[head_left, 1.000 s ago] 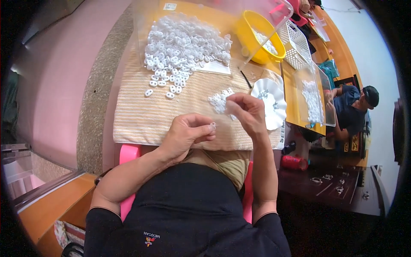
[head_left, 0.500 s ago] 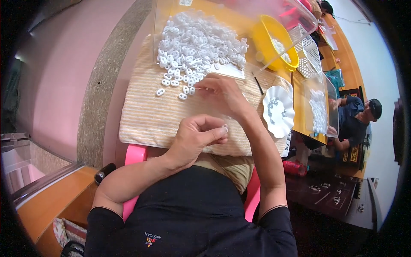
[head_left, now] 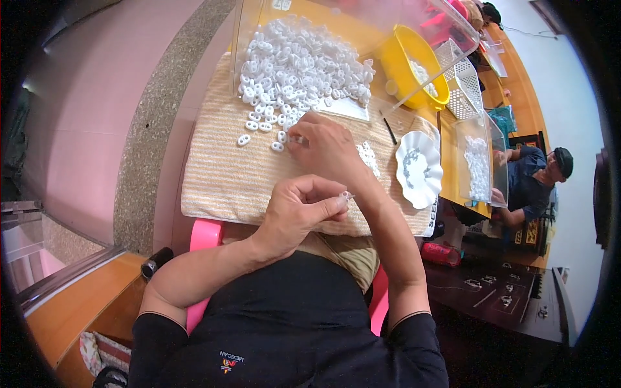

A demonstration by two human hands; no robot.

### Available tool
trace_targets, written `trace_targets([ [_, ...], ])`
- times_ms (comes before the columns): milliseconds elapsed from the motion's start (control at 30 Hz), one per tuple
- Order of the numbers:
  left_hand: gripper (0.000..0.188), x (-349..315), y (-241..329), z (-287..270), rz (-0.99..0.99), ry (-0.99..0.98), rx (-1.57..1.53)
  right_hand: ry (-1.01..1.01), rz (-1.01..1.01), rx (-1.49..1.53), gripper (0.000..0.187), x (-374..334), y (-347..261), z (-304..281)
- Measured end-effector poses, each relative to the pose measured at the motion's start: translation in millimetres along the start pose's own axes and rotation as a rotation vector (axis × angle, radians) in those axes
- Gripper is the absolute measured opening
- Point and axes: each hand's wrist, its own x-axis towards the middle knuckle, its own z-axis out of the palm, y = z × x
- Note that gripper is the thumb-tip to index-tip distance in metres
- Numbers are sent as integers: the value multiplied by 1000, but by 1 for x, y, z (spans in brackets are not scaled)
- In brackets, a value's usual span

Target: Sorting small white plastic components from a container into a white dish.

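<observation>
Pinched between the thumb and forefinger of my left hand (head_left: 294,210) is a small whitish part (head_left: 348,195), too small to make out exactly. My right hand (head_left: 326,147) reaches over the towel to the near edge of a heap of white oval two-hole plastic pieces (head_left: 301,61). Its fingertips close on one such piece, mostly hidden by the fingers. A few single pieces (head_left: 244,140) lie loose to the left of those fingertips. Past my right wrist sits a small cluster of white parts (head_left: 369,157). A white wavy-rimmed dish (head_left: 432,176) holds small greyish bits.
A striped towel (head_left: 220,174) covers the near table. The heap lies in a clear plastic box (head_left: 236,64). Beyond are a yellow basin (head_left: 393,64), a white perforated basket (head_left: 460,84) and a thin black stick (head_left: 390,130). Another person (head_left: 533,171) works at a clear bin.
My right hand has moved slightly left, and its fingertips now cover a piece at the heap's edge. My left hand keeps its pinch, the part turned slightly and showing more.
</observation>
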Motion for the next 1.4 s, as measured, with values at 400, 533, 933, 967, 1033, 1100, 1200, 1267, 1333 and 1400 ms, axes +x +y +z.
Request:
trace_targets([
  [400, 13, -2, 0, 1, -21, -5, 22, 2, 42, -19, 20, -4, -5, 0],
  [533, 14, -2, -1, 0, -20, 3, 2, -27, 53, -17, 21, -7, -6, -5],
  [933, 15, -1, 0, 1, -36, 9, 14, -73, -38, -28, 25, -11, 9, -11],
  [967, 15, 0, 0, 1, -35, 8, 15, -47, -11, 68, 26, -14, 8, -16],
  [1033, 15, -1, 0, 0, -21, 15, 3, -24, 13, 166, 27, -21, 10, -21],
  [1100, 15, 0, 0, 0, -20, 20, 16, 74, 47, 287, 26, -31, 18, -23],
  [1200, 15, -1, 1, 0, -25, 27, 12, 96, 96, 521, 28, -47, 30, -27],
  [1267, 15, -1, 0, 0, -32, 30, -4, 125, 129, 620, 28, -58, 39, -23],
  [1333, 16, 0, 0, 0, -45, 56, -12, 158, 158, 721, 27, -66, 41, -22],
  [1400, 15, 1, -1, 0, -53, 65, -22, 219, 182, 847, 27, -74, 41, -22],
])
